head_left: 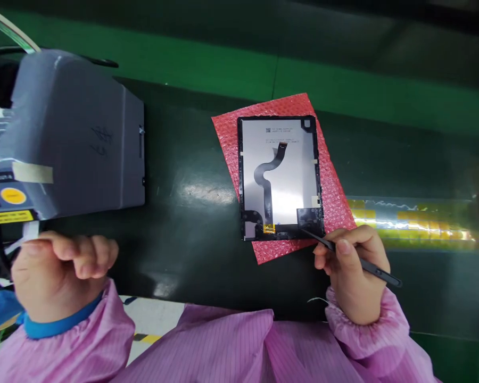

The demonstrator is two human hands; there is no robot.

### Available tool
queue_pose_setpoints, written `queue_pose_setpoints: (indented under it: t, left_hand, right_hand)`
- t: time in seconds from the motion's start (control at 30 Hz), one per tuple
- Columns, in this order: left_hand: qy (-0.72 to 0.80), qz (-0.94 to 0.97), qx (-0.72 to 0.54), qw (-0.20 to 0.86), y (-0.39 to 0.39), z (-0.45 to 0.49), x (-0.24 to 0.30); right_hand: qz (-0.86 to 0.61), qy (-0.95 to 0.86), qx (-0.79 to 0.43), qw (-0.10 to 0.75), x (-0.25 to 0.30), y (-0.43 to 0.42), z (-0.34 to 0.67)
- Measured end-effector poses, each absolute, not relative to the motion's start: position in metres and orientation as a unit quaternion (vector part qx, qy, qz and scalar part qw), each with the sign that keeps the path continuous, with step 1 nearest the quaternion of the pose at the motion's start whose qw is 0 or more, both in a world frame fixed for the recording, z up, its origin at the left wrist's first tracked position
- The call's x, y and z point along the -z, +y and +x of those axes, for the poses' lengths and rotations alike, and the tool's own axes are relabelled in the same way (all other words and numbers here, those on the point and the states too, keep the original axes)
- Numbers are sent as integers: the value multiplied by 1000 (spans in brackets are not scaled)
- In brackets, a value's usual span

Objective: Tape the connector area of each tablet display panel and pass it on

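Note:
My right hand (353, 266) is closed around black tweezers (367, 264). Their tips reach the lower right edge of a display panel (291, 183), at a black patch (308, 217). This panel lies with its silvery back up; a dark flex cable (266, 181) curves across it, with a gold-coloured piece (269, 229) at its lower end. Under the panel is a red bubble-wrap sheet (337, 199). At the left, my left hand (64, 271) has curled fingers, thumb and forefinger together at a pale strip (31, 230) below a grey tape dispenser (83, 133). Its fingertips are partly hidden.
A dark green mat (183, 260) covers the bench. To the right, rows of shiny yellowish film strips (415, 226) lie along it. The dispenser's buttons (13, 196) face left, and a black cable (99, 62) runs behind it.

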State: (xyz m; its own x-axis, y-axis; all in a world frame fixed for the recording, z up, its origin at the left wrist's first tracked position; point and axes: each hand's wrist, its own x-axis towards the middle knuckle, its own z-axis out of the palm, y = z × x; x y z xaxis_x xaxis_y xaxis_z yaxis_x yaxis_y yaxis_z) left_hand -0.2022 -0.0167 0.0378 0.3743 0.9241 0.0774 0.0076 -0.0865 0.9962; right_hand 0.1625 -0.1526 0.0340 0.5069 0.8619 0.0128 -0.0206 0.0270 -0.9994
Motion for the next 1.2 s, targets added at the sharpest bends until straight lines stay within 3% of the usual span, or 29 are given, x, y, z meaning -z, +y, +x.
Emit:
queue_pose_setpoints:
  t: [0.1,0.23,0.3,0.47,0.63,0.73,0.93,1.2]
  left_hand:
    - [314,615,-490,533,-24,-160,-39]
    - [203,703,-238,638,-28,-96,-39]
    - [159,717,-174,656,-25,-71,-37]
    - [122,713,-146,675,-18,-41,-32]
    - [93,620,-130,768,-11,-46,-25]
    - [86,712,-172,675,-2,-53,-23]
    - [131,927,-198,291,19,-60,-17]
    - [235,946,-187,127,28,-60,-8]
  right_hand:
    - [-579,-385,-341,632,-36,-152,162]
    - [-556,-495,-372,554,-52,-137,159]
    - [-551,-523,-411,504,-63,-122,155]
    - [-546,-479,-514,457,-81,-83,151]
    - [-564,-461,-477,492,-87,-54,165]
    - [-583,-487,-455,465,-79,-40,172]
    - [-584,-541,-447,408,-40,-16,167]
    - [-602,-580,-383,394,-28,-4,169]
